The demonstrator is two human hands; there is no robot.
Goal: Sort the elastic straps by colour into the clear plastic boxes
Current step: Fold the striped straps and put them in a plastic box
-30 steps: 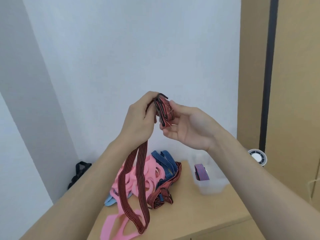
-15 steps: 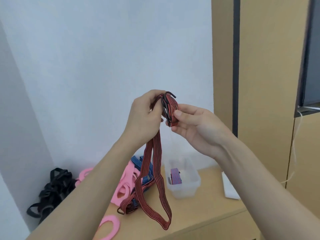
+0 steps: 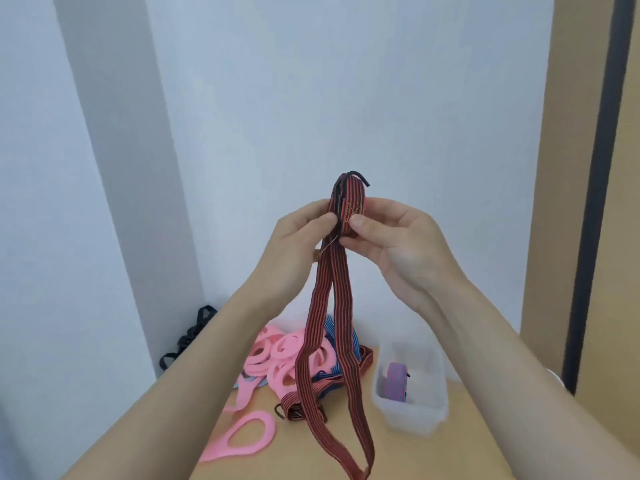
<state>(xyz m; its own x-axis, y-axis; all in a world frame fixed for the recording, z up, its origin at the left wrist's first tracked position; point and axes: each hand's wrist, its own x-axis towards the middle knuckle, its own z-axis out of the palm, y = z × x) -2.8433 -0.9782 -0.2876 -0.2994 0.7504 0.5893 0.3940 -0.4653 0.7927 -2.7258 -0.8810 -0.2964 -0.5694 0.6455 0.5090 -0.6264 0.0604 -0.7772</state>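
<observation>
A red strap with black stripes (image 3: 330,327) hangs in a long loop in front of me, its folded top held high. My left hand (image 3: 298,237) pinches the fold from the left, and my right hand (image 3: 391,233) pinches it from the right with thumb and fingers. A black hook sticks out above the fold. Below, a pile of pink rings (image 3: 277,358) with blue and red straps lies on the wooden table (image 3: 485,452). A clear plastic box (image 3: 412,410) to the right holds a rolled purple-blue strap (image 3: 396,381).
A single pink ring (image 3: 242,438) lies near the table's front left. Black straps (image 3: 188,336) sit on the floor by the white wall at the left. A wooden cabinet (image 3: 571,202) with a dark vertical strip stands at the right.
The view has swung left and dipped. My hands stay on the folded top of the red strap, now held more centred, and the hanging loop dangles lower over the table.
</observation>
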